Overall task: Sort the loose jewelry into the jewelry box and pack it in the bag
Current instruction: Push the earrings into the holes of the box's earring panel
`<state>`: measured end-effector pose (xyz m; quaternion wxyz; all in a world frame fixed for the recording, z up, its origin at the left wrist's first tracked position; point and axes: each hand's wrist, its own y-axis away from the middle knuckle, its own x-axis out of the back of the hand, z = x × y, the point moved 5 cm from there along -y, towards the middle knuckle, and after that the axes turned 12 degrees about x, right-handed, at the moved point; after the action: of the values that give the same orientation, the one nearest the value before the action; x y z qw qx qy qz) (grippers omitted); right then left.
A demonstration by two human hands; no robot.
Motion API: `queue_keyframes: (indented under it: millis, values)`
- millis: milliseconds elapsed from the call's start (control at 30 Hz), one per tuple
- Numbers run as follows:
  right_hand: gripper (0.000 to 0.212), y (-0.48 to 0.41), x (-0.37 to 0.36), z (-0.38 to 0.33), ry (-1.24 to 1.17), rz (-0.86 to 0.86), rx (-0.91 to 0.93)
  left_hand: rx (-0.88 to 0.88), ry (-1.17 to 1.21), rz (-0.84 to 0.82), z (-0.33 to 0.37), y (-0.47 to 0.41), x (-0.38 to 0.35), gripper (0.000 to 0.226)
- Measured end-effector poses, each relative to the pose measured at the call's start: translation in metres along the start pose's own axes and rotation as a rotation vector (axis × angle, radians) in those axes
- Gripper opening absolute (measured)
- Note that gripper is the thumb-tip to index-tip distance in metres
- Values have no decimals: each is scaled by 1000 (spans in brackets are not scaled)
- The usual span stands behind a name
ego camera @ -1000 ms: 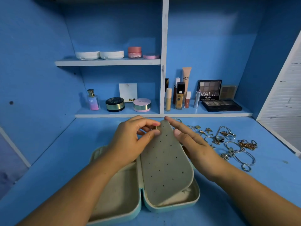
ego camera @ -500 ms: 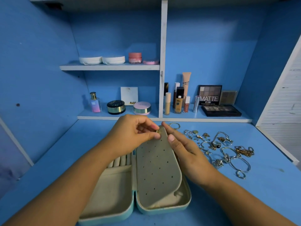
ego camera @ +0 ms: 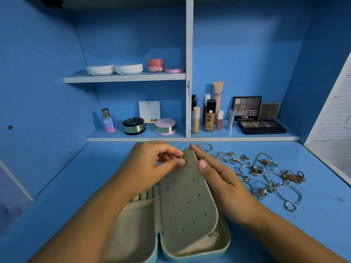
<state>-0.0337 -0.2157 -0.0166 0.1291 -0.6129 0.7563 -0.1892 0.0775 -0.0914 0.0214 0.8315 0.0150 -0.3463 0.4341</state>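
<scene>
At the far tip of the raised flap (ego camera: 188, 196), pinching a small gold earring (ego camera: 181, 157) in the left hand (ego camera: 152, 164), with thumb and forefinger curled tight on it. Gripping that same tip with the right hand (ego camera: 214, 173), pressing a thumb on the near face and hooking a forefinger over the top. Meeting almost fingertip to fingertip, and bringing the earring against or just beside the flap's left edge; not managing to tell which.

Judging the step in hand as threading the earring's pin into one of the topmost holes. Expecting a short push rightward from the left hand, the nearer of the two, and bracing from the right.

Finding the flap's long axis running away from the body, rooted low in the right half of the open jewelry box (ego camera: 218, 247) and tilting up toward the hands. Seeing that box lying flat on the blue counter (ego camera: 66, 186), opening like a book beneath the forearms.

Spotting the loose jewelry (ego camera: 266, 173) well off to the right, nearer the right hand, as a scatter of rings, chains and bangles. Not seeing any bag.
</scene>
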Motion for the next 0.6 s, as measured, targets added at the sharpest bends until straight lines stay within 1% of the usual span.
queue_keyframes:
  millis: [133,200,267,367,433,500,533,600]
  values:
    - [50,0,0,0,29,-7,2,-148,-82,73,7,2,-1,22]
    - [51,0,0,0,41,-10,4,-179,-69,91,9,4,-2,23]
    - [51,0,0,-1,52,-25,14,-144,5,80,7,4,-3,24]
    - [50,1,-1,-2,71,-36,30,-15,160,43,-1,3,-4,19]
    - [49,2,-3,-2,44,-21,37,30,213,28,-4,3,-6,20]
    - [42,4,-7,0,-66,23,16,30,234,36,-5,3,-5,31]
    - [36,4,-8,2,-116,44,6,11,215,46,-5,4,-3,36]
    - [31,4,-10,4,-170,46,5,-57,122,52,-3,4,0,44]
